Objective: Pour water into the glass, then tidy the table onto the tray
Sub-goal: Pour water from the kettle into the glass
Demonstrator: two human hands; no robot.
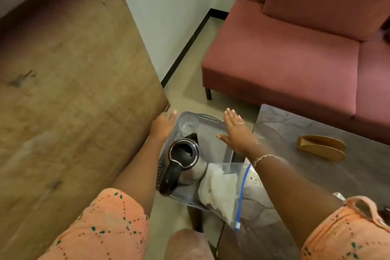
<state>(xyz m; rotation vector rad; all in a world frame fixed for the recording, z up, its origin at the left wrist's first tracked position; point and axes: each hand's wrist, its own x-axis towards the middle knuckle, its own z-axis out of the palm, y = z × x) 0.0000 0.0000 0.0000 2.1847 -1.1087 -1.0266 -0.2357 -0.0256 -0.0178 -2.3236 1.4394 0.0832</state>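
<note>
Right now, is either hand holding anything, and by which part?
Nothing is held. The left hand and right hand are both open and flat above the tray, with no grip on the kettle or glass.

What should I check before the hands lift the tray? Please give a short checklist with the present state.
1. Kettle on tray: ok.
2. Glass on tray, upright: ok.
3. Plastic bag fully on tray: not ok, it hangs over the edge.
4. Left hand and right hand gripping the tray: not ok, both open.
5. Table tidied: not ok, wooden holder remains.
6. Water in glass: cannot tell.
</note>
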